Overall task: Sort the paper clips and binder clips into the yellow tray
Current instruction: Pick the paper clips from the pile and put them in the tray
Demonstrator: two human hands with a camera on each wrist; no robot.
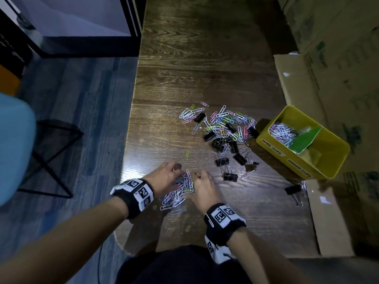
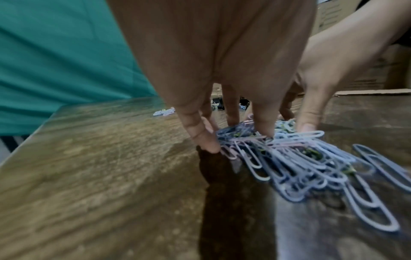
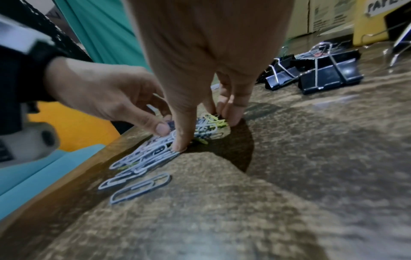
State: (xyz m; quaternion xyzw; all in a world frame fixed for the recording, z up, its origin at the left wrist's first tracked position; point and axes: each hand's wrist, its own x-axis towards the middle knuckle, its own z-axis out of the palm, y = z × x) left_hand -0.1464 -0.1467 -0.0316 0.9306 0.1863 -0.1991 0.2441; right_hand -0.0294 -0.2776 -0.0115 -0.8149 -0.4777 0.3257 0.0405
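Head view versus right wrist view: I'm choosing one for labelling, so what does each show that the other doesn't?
Only the head view shows the yellow tray's inside: paper clips in one compartment, a green divider, plus the mixed pile beyond.

Only the right wrist view shows fingertips meeting the table.

Both show the left hand and right hand gathering the near paper clips, and black binder clips.

We note a dark wood-grain table [image 1: 201, 64] as the work surface. Left of the grip, off the table edge, stands a teal chair [image 1: 14, 148] with a black wire frame [image 1: 51, 158] on blue-grey plank flooring [image 1: 82, 99]. Right of the grip and beyond it, cardboard boxes [image 1: 336, 48] line the table's far side. A flattened cardboard sheet [image 1: 330, 218] lies nearer, right of the grip.
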